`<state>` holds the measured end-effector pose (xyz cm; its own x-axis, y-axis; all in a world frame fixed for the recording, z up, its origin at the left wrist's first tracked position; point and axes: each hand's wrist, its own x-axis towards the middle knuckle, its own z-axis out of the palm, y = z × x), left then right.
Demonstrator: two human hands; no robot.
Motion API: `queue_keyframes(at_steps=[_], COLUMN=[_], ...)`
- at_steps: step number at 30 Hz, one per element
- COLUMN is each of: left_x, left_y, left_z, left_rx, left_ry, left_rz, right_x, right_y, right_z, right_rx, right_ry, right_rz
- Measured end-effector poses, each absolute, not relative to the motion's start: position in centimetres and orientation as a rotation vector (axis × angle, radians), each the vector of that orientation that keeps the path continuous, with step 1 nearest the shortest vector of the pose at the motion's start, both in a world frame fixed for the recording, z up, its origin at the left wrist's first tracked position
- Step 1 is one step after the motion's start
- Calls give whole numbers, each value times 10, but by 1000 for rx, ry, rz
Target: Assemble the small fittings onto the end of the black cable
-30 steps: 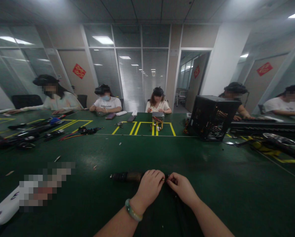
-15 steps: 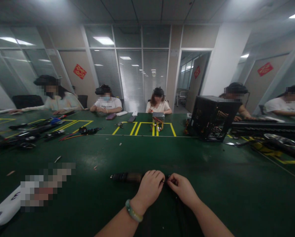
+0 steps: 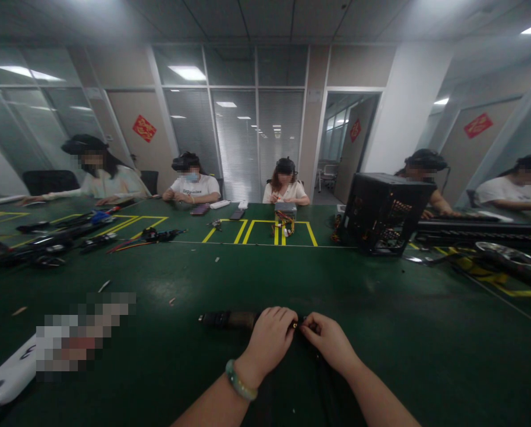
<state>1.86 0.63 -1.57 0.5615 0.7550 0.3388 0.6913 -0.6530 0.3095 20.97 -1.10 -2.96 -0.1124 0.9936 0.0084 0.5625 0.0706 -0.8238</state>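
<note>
A dark cylindrical tool [image 3: 234,319] with a metal tip at its left end lies across the green table. My left hand [image 3: 272,337], with a green bangle at the wrist, is wrapped round its right part. A small brass-coloured bit shows at the fingertips. My right hand [image 3: 325,335] is closed in a pinch just right of it, at the tool's right end; what its fingers hold is too small to make out. A dark cable runs down between my forearms.
A white device [image 3: 11,370] lies at the lower left. Black parts and wires [image 3: 56,240] are at the far left. A black computer case [image 3: 383,213] stands right of centre, a power supply [image 3: 285,209] beyond the yellow tape. Several people sit across the table.
The brass-coloured bit between my hands shows a little more clearly. Both hands have kept nearly the same place.
</note>
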Motion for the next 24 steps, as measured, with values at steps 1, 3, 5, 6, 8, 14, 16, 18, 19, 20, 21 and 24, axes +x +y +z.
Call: queue_keyframes(at_steps=[1,3,5,6,8,14,16,18,19,20,21,24], left_x=[19,19,20,20,20,20,21,21,21,21,21,20], left_y=[6,6,7,7,8,7,7,7,8,8,8,9], left_z=[-15,-14,-14,-14,-14,-13,-13,-13,-13,-14,-14,-15], left_rx=[2648,2649,2654,2657,2658,2649,2652,2657,2657,2656,2656,2654], left_ry=[1234,1235,1247,1252,1260,1254,1266,1265,1262,1256,1249,1248], left_rz=[679,679,676,675,680,691,679,670,671,674,677,693], right_x=[210,210,210,209,209,209,209,210,210,210,210,209], right_y=[-11,-11,-11,-10,-9,-7,-8,-8,-8,-8,-8,-7], right_z=[-30,-30,-31,-31,-33,-36,-37,-37,-37,-38,-38,-38], right_rx=[-1557,-1563,-1559,-1553,-1544,-1535,-1539,-1546,-1552,-1556,-1558,-1561], right_ry=[-1744,-1748,-1758,-1764,-1768,-1779,-1780,-1785,-1787,-1789,-1792,-1798], right_rz=[908,895,868,854,831,824,805,797,799,803,808,809])
